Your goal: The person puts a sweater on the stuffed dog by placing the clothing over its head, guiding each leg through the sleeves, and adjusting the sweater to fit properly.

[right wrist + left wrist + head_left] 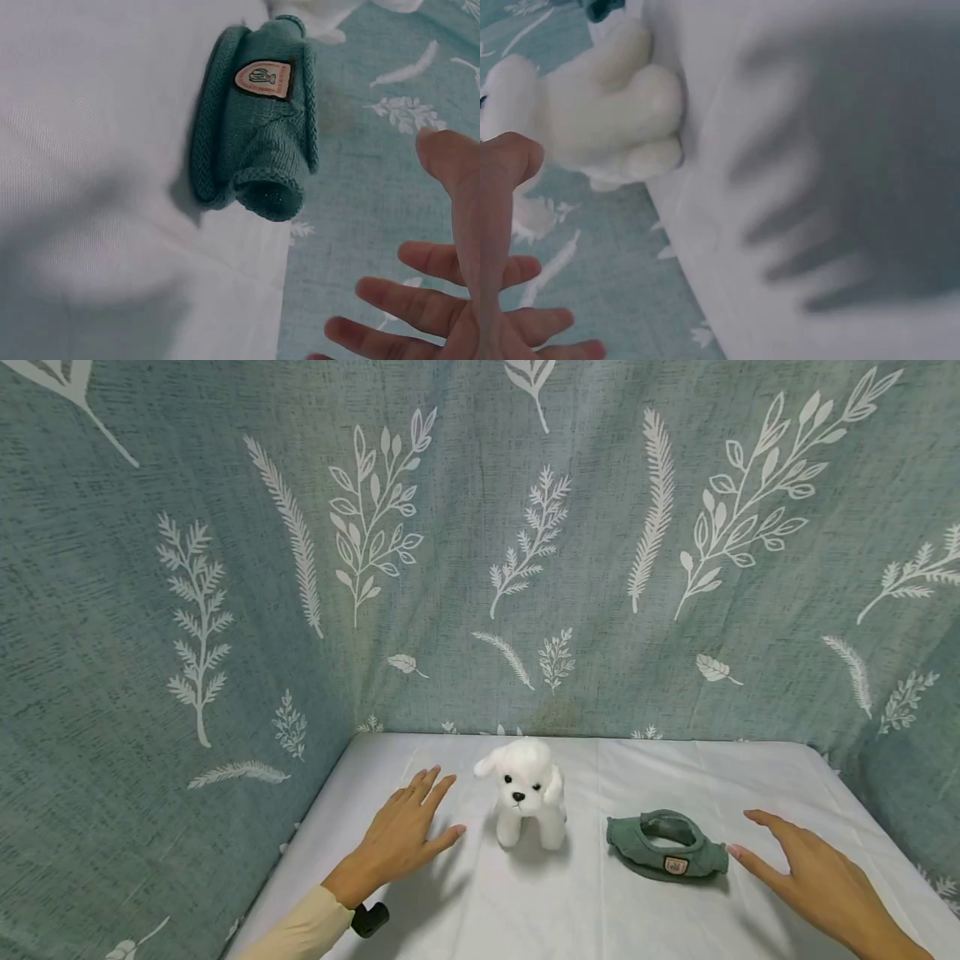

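A white plush dog [525, 785] stands upright on the white tabletop, facing the head camera. Left of it, my left hand [401, 835] hovers with fingers spread, holding nothing; its shadow falls on the cloth in the left wrist view. To the dog's right lies a small green knitted doll sweater [667, 847] with a shield-shaped patch [604, 9] partly out of sight in the left wrist view. My right hand [821, 881] is just right of the sweater, thumb and fingers extended and apart. In the right wrist view, the sweater [259, 120] shows its rolled hem and one open sleeve.
A white cloth [585, 918] covers the table. Grey-green fabric [465, 568] with white leaf prints hangs behind and at both sides. A dark device [370, 920] is strapped at my left wrist, below a cream sleeve [307, 927].
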A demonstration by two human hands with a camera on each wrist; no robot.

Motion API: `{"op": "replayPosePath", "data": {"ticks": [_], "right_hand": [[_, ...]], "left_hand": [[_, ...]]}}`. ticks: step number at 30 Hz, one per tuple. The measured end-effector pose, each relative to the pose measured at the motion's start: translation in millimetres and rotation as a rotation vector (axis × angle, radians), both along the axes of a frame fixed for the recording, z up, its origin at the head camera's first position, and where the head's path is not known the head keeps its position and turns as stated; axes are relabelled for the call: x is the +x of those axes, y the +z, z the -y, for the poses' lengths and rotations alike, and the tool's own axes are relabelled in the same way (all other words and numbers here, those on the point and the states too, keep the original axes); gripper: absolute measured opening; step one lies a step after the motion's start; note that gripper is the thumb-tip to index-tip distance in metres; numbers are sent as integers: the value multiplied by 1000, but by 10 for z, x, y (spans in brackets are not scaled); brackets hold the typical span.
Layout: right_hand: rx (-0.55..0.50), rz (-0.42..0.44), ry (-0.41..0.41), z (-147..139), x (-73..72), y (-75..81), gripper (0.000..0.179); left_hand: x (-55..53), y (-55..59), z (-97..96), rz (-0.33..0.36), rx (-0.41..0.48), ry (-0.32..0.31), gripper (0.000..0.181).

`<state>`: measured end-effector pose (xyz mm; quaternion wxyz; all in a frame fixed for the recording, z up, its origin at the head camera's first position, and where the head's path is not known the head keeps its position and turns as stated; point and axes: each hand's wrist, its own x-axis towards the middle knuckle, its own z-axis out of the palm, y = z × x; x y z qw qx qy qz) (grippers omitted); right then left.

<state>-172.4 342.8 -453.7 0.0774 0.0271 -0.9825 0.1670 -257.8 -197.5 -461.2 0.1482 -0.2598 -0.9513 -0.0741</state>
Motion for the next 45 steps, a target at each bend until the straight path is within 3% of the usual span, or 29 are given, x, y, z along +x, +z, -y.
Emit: {"op": "replayPosePath", "data": {"ticks": [6,14,21,29,39,45], "right_hand": [[-14,-26,13,40,15,-22,66],[-97,7,55,111,16,-84,52],[-139,32,70,143,16,-113,48],[-209,48,109,177,15,-183,41],[-258,49,149,214,28,-216,36],[-297,52,172,224,31,-230,35]], "left_hand": [[21,-4,-33,12,107,-22,61],[62,-54,-87,101,203,-25,49],[51,-86,-185,180,282,-86,40],[37,-113,-322,305,297,-154,35],[50,-170,-548,393,301,-270,33],[62,-169,-718,460,291,-308,31]]}}
